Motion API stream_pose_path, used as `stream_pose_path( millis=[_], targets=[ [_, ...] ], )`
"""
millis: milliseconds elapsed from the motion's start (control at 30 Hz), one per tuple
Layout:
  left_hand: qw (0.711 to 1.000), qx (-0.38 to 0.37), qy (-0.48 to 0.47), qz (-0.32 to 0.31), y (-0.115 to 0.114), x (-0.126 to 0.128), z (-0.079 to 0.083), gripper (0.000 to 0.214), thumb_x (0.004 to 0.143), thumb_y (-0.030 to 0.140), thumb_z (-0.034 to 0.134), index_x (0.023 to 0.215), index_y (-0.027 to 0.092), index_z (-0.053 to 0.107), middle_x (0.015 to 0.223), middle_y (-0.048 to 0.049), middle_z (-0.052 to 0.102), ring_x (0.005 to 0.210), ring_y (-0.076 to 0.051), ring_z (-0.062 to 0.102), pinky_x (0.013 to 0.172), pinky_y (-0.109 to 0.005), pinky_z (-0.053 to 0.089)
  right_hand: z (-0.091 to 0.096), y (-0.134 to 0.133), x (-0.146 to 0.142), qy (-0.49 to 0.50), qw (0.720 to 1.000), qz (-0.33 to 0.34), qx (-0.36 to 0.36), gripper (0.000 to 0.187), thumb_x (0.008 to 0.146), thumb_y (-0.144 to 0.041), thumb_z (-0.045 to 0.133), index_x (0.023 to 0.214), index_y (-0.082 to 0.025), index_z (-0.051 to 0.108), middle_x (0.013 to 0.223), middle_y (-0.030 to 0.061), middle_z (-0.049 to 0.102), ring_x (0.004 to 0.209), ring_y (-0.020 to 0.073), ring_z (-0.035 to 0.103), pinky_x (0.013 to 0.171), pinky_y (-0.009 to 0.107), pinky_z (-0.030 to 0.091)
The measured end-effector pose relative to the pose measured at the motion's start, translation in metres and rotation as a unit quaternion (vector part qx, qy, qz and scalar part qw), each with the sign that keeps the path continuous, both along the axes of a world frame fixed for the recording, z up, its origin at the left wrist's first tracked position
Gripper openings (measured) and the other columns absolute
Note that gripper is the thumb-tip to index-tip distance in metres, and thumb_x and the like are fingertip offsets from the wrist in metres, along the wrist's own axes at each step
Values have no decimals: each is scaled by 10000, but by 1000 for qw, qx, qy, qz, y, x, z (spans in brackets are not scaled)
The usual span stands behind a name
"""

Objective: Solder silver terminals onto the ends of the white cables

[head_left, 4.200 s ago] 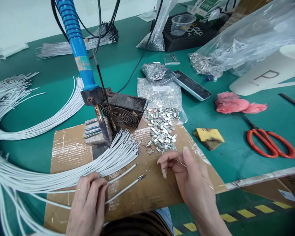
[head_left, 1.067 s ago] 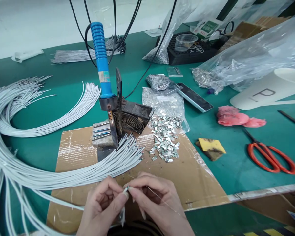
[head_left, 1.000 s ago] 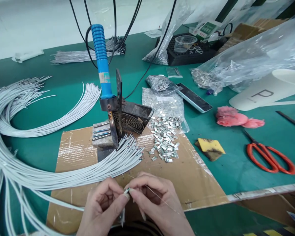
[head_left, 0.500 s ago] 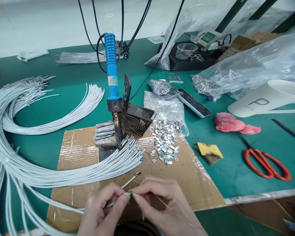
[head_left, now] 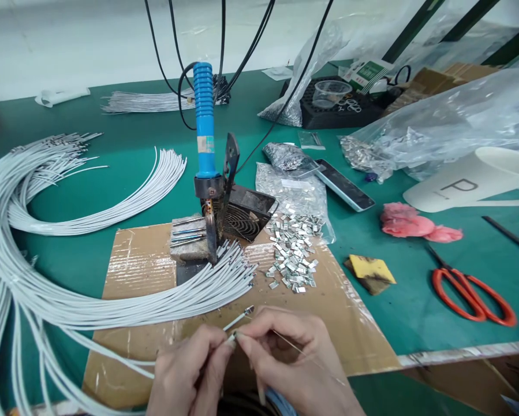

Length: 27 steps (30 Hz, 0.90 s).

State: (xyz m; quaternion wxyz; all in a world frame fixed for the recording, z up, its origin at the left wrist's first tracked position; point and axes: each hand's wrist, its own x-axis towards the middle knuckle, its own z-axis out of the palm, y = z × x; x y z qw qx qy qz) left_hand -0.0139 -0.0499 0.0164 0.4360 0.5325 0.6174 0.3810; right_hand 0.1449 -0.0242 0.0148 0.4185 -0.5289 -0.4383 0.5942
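My left hand point(head_left: 190, 372) pinches the end of a thin white wire point(head_left: 231, 341) at the near edge of the cardboard sheet point(head_left: 133, 266). My right hand point(head_left: 291, 361) meets it fingertip to fingertip, pinching a small metal clip onto that wire end, with a fine solder wire point(head_left: 302, 353) running back over its fingers. A second white wire with a metal tip point(head_left: 242, 315) lies just beyond the fingertips. Behind them a fan of white wires point(head_left: 155, 300) ends near the pile of small metal clips point(head_left: 294, 254).
A blue-handled soldering iron point(head_left: 205, 136) stands upright in a holder beside a small black fan point(head_left: 246, 214). Bags of clips point(head_left: 291, 185), a phone point(head_left: 344, 185), a yellow sponge point(head_left: 369, 271), pink material point(head_left: 410, 222), orange scissors point(head_left: 473, 289) and a white cup point(head_left: 471, 179) lie on the green table.
Earlier the hands were apart, left on the wires and right near the clip pile. They have come together at the near edge, pinching one wire end. The view has tilted slightly.
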Motion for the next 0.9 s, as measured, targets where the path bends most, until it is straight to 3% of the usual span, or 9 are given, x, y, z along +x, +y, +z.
stream_pose_path(
  millis=[67,133,233,300,367,500,600,767,900],
  targets=[
    [989,-110,-100,4,4,1,5,475,908,607,689,665,201,648,507,32,487,465,-123,396,493,-263,268,-8,-8,-10,-2,998,-50,43,200,848,-233,732,655,-182,754,573,-9,570,465,106,486,447,237,381],
    [962,-183,-201,12,8,2,10,556,833,724,709,716,188,616,521,55,450,486,-102,342,499,-241,224,-16,-15,-19,-46,985,-90,141,168,873,-176,716,716,-203,770,584,2,596,505,131,527,476,248,415],
    [925,-234,-297,37,12,2,14,553,765,688,814,830,181,601,536,81,450,511,-78,287,515,-211,196,-24,-20,-28,-119,941,-123,293,213,865,-55,689,895,-241,787,630,15,655,550,152,561,524,267,461],
    [913,-242,-325,51,13,2,14,552,733,649,865,828,172,603,546,71,497,501,-64,300,506,-199,205,-25,-19,-28,-154,917,-124,345,275,846,-11,693,951,-254,771,654,17,682,557,156,567,568,287,496],
    [912,-239,-327,60,15,1,15,566,705,651,883,781,161,610,556,60,517,485,-53,314,488,-188,213,-22,-16,-22,-165,916,-96,354,267,855,-7,694,948,-248,761,676,22,704,566,159,577,588,297,508],
    [934,-235,-256,79,17,1,18,605,657,712,868,735,162,629,545,77,446,481,-56,273,444,-175,162,-11,-3,0,-127,954,38,269,157,973,-139,618,903,-207,741,709,30,696,627,163,608,601,285,484],
    [948,-229,-212,65,19,1,21,616,653,739,849,716,167,630,528,81,417,477,-65,254,445,-190,162,-6,8,10,-118,967,100,205,296,1050,-289,513,815,-195,665,701,11,602,658,153,581,598,264,440],
    [958,-226,-177,20,20,0,20,532,714,635,858,694,172,597,504,91,379,484,-71,235,486,-216,156,-7,17,9,-111,949,184,230,294,1044,-205,476,750,-210,490,726,-6,527,722,150,523,665,269,413],
    [951,-246,-187,-10,22,1,12,522,694,614,873,674,174,593,485,108,336,480,-67,175,481,-221,117,-8,16,6,-128,923,215,290,240,986,-109,475,770,-212,481,731,-8,507,727,153,494,682,281,412]
  ],
)
